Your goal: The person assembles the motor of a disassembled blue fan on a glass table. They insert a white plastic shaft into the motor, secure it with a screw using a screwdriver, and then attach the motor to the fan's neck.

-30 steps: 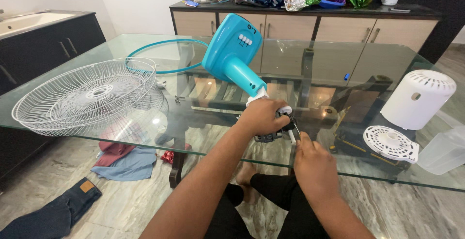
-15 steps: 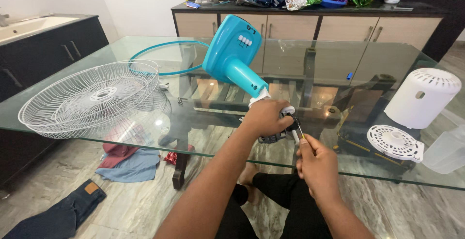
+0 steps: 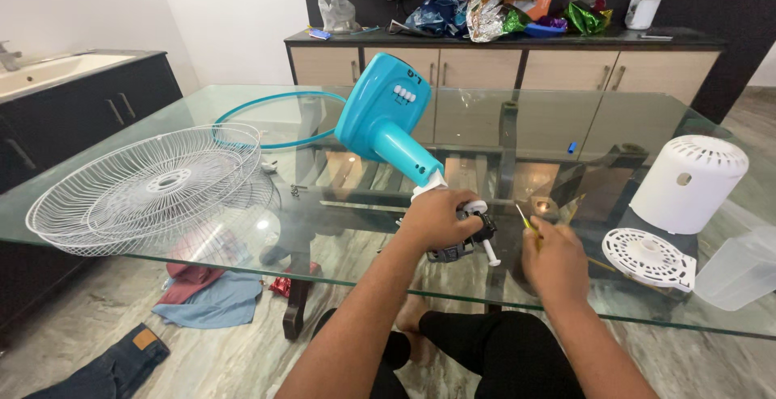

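Turquoise fan base (image 3: 386,116): neck end clenched in left hand (image 3: 436,217) on glass counter (image 3: 501,124); right hand (image 3: 554,261) fingers grasp a thin, probably yellow-handled screwdriver (image 3: 527,223); white grille (image 3: 153,185) alongside.

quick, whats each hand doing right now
Left hand: closed around the fan motor assembly below the blue fan base.
Right hand: closed, holding a thin yellow screwdriver.

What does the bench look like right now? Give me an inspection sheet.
Surface: glass table.
Job's things: blue fan base tilted, its neck at the motor assembly; thin yellow-handled tool.
Clutter: white wire grilles, blue ring, white motor cover, vented white disc, clear jug.
Grips: left hand on the motor assembly; right hand holds the tool.
Cables: nothing seen.
Surroundings: sideboard, clothes on floor.
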